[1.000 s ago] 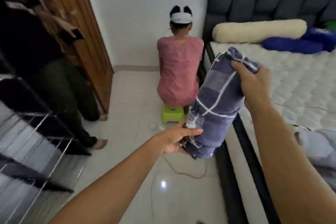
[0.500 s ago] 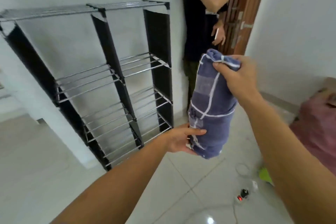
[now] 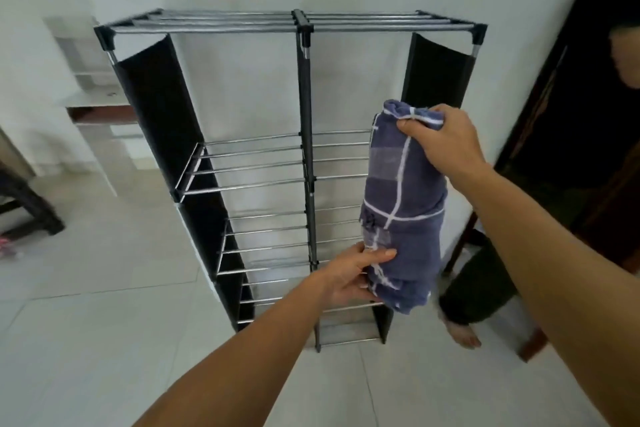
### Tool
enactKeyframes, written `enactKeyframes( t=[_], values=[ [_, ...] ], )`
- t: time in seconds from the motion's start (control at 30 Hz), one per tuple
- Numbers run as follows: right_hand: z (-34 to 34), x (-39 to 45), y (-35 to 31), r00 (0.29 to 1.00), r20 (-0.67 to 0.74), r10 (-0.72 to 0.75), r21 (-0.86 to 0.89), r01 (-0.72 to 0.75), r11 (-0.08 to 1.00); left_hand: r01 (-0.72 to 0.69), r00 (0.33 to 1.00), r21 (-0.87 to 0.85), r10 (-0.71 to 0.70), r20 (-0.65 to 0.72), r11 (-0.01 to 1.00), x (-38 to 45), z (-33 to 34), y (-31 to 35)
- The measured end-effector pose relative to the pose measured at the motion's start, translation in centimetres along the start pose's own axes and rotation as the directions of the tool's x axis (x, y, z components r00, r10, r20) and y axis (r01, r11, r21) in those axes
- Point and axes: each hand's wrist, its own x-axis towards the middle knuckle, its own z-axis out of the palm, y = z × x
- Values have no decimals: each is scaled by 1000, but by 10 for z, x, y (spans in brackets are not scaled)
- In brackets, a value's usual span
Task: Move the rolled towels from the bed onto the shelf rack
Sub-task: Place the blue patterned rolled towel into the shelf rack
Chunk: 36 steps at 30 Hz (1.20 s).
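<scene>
I hold a rolled blue towel (image 3: 403, 204) with white lines upright in front of the shelf rack (image 3: 304, 87). My right hand (image 3: 441, 140) grips its top end and my left hand (image 3: 353, 274) cups its lower end. The rack is black-framed with metal rod shelves in two columns, and all its visible shelves are bare. The towel covers part of the rack's right column. The bed is out of view.
The rack stands against a white wall on a pale tiled floor. A person's leg and bare foot (image 3: 462, 334) stand just right of the rack, beside a dark wooden door (image 3: 571, 135). Dark furniture legs (image 3: 31, 204) show at the far left.
My view has swung from the bed round to face the rack squarely, and the rack is now closer. Both hands have kept the same grip on the towel.
</scene>
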Motion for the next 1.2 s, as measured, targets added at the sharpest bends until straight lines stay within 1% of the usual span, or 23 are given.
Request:
enactKeyframes(
  t=[0.1, 0.17, 0.33, 0.5, 0.6, 0.67, 0.73, 0.8, 0.87, 1.0, 1.1, 1.2],
  values=[
    [22, 55, 17, 1000, 18, -14, 16, 14, 1000, -40, 998, -20, 39, -50, 999, 45, -13, 26],
    [32, 91, 26, 1000, 23, -21, 10, 20, 1000, -52, 997, -22, 51, -53, 998, 73, -16, 46],
    [50, 185, 44, 1000, -26, -10, 9, 10, 1000, -111, 992, -18, 110, -66, 994, 131, -21, 97],
    [79, 259, 67, 997, 33, 77, 5, -77, 997, -161, 978, -17, 158, -133, 987, 169, -26, 133],
    [99, 290, 92, 985, 85, 152, 8, -154, 988, -142, 970, 25, 144, -196, 990, 189, -28, 143],
    [112, 303, 111, 969, 129, 209, 3, -212, 977, -111, 961, 39, 117, -251, 993, 200, -28, 145],
    [120, 312, 128, 948, 165, 274, -24, -274, 961, -88, 952, 19, 90, -293, 996, 208, -24, 148],
    [124, 320, 143, 935, 154, 321, -50, -317, 947, -54, 947, 34, 62, -316, 998, 214, -22, 154],
    [129, 327, 147, 933, 134, 335, -51, -331, 942, -29, 943, 55, 45, -331, 998, 218, -20, 159],
    [139, 332, 135, 935, 110, 337, -79, -330, 941, -18, 933, 62, 39, -356, 998, 224, -16, 164],
    [145, 320, 140, 934, 115, 338, -189, -314, 931, -12, 919, 90, 47, -390, 996, 226, -14, 164],
    [151, 310, 155, 946, 114, 304, -317, -255, 913, -12, 907, 122, 62, -416, 992, 227, -14, 159]
  ],
)
